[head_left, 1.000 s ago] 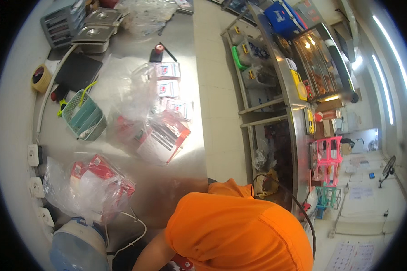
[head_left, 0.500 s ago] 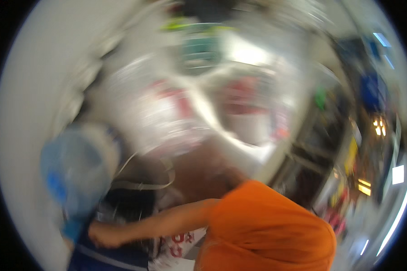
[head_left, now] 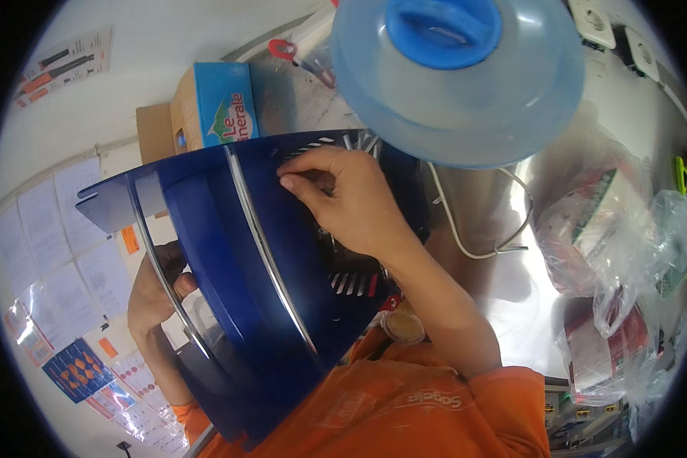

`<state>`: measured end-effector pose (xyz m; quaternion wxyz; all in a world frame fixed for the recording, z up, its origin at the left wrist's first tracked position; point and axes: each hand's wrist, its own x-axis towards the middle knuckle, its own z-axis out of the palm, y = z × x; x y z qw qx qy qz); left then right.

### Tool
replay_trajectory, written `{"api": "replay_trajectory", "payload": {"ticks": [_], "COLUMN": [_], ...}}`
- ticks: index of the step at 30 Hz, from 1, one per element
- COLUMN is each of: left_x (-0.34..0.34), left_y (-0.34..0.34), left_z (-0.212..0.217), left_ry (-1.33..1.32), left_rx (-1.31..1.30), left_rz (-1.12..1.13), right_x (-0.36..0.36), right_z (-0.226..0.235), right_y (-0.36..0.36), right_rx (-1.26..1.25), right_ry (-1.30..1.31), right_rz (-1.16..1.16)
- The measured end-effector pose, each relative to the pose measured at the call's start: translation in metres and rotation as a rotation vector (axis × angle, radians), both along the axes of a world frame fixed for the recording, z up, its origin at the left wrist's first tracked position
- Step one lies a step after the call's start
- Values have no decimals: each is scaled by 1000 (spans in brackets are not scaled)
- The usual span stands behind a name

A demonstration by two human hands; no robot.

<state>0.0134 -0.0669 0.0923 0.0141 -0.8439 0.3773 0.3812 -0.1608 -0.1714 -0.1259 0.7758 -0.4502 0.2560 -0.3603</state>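
Note:
A large dark-blue casing [head_left: 214, 229] with chrome strips [head_left: 263, 248] and slotted vents stands tilted in front of my body. My left hand [head_left: 159, 286] is at its left side, partly behind a chrome strip, with fingers and thumb closed round the blue edge. Over the casing's upper face is my right hand [head_left: 343, 195], thumb and forefinger pinched together close to the surface. Anything between those fingertips is too small or hidden to make out. The casing's inside is mostly out of sight.
A translucent light-blue dome [head_left: 504, 114] with a blue grip stands just beyond the casing. An opened carton [head_left: 225, 99] is behind it, and a white cable [head_left: 454, 229] loops over the shiny worktop. Plastic-wrapped packs [head_left: 599, 221] lie on the right; wall sockets [head_left: 591, 23] are at upper right.
The view has swung round from a blurred sight of the worktop to the blue casing. The casing now fills the middle, with both my hands at it; earlier one hand showed near its edge.

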Motion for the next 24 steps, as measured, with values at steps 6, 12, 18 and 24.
{"api": "replay_trajectory", "payload": {"ticks": [6, 12, 18, 24], "left_x": [0, 5, 2, 2], "left_y": [-9, -9, -8, -9], "left_z": [1, 1, -1, 0], "left_ry": [79, 53, 24, 16], "left_rx": [29, 34, 0, 32], "left_rz": [55, 78, 85, 77], "right_x": [-7, -3, 0, 6], "right_z": [3, -4, -5, -2], "right_y": [-8, -10, -9, -8], "right_rx": [-162, -283, -345, -407], "right_ry": [8, 28, 34, 65], "right_rz": [-31, -91, -140, -187]}}
